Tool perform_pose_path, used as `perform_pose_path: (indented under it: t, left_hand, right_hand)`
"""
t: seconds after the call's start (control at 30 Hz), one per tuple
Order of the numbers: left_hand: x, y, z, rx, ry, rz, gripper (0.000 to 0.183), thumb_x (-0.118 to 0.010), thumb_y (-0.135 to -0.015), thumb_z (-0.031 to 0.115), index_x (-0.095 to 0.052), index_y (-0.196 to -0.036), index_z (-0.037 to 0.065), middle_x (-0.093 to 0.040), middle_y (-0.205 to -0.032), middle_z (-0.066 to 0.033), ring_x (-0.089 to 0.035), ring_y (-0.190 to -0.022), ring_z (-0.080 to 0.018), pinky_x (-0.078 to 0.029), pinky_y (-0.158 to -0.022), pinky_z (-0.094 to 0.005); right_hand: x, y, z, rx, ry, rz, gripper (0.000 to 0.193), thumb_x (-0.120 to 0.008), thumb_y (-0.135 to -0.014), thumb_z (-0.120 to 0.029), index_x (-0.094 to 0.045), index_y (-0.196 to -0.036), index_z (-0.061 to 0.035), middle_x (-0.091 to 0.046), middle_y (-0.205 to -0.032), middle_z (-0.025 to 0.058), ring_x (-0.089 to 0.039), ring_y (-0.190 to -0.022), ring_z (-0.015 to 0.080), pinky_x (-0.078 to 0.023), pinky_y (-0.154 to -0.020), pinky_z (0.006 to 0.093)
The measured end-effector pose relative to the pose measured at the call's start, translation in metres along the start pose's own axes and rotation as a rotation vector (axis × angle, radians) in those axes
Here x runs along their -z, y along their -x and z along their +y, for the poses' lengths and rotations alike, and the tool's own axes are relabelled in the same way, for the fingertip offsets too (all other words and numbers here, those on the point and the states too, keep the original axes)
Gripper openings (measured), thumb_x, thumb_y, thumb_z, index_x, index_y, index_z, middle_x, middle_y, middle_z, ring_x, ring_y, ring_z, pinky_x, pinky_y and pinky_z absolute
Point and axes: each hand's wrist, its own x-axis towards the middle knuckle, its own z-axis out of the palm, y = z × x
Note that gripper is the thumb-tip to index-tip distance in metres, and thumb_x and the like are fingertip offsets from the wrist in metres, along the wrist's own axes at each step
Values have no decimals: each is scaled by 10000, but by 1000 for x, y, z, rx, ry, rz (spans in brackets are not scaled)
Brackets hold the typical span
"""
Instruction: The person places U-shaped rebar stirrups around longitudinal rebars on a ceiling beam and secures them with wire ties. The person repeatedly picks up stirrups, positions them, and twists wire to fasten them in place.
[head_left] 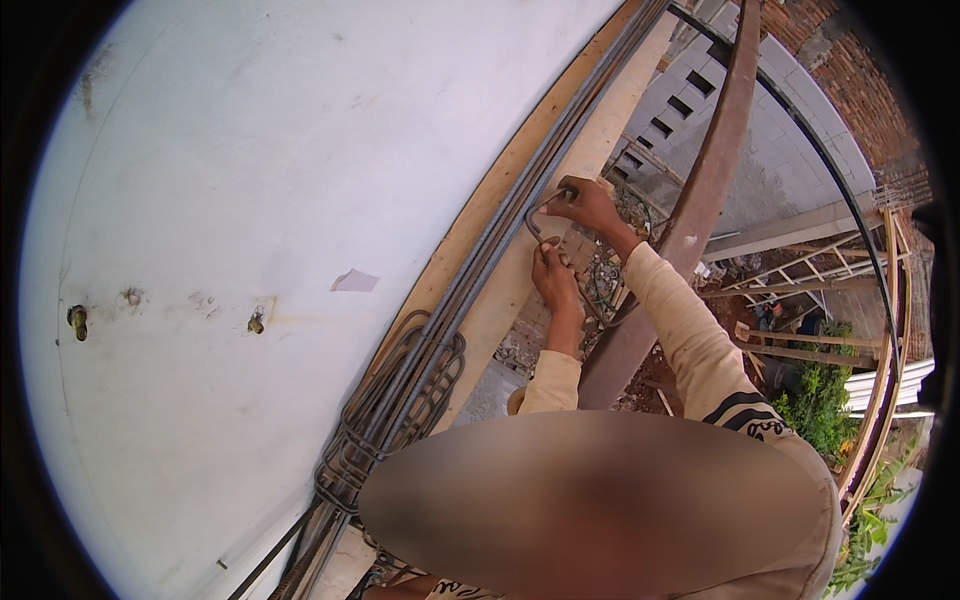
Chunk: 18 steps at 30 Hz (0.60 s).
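Note:
Out in front of me, both my hands hold a bent steel rebar stirrup (533, 222) beside a bundle of long steel bars (520, 195). My right hand (588, 205) is closed around its upper part, fingers curled. Lower down, my left hand (556, 283) pinches the other side of the bend. Part of the stirrup is hidden by my fingers, and whether it touches the long bars I cannot tell. Several more stirrups (440, 352) hang clustered around the bars at the lower left.
A pale wooden board (490, 310) runs beneath the bars, along a large white panel (230, 180). A brown beam (705, 190) crosses diagonally at the right. Beyond it lie rubble, a ladder (810, 275), a block wall (780, 130) and green plants (820, 390). A blurred patch hides the lower middle.

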Motion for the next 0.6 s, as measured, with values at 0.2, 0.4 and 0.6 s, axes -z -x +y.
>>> perform_pose_path:
  t: [0.2, 0.4, 0.6]
  left_hand:
    - [-15, -3, 7, -74, 52, 188, 360, -499, -1084, 367, -674, -965, 76, -479, -774, 17, -413, -617, -96, -332, -526, -269]
    - [-16, 0, 16, 52, 156, 193, 367, -527, -1063, 395, -662, -910, 90, -464, -725, 21, -402, -565, -90, -315, -501, -259]
    - [-12, 6, 10, 85, 99, 223, 363, -514, -1071, 414, -643, -917, 112, -452, -713, 12, -399, -555, -89, -310, -496, -273]
  right_hand:
    - [6, -9, -7, -104, -228, -106, 621, -927, -680, -482, -763, -1004, 22, -744, -911, 137, -678, -851, 228, -508, -744, 371]
    - [11, -9, -14, -138, -274, -169, 582, -923, -696, -448, -775, -1000, 26, -753, -920, 122, -670, -847, 214, -503, -755, 365]
    - [4, -5, 0, -227, -253, -124, 491, -907, -685, -348, -792, -989, 19, -762, -897, 102, -674, -804, 208, -504, -767, 342]
